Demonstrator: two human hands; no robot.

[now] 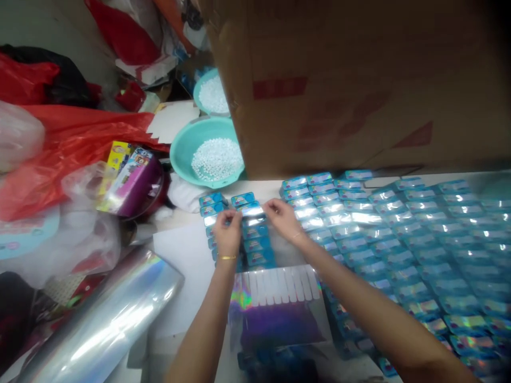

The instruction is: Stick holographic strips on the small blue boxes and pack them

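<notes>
My left hand and my right hand both pinch the ends of one small blue packet at the top of a short column of blue packets. The fingers of both hands are closed on it. A gold bracelet circles my left wrist. Below the column lies a holographic sheet with cut white strips.
Several rows of blue packets cover the table to the right. A large cardboard box stands behind them. Two teal bowls of white beads sit at the back. Red plastic bags and a holographic film roll lie left.
</notes>
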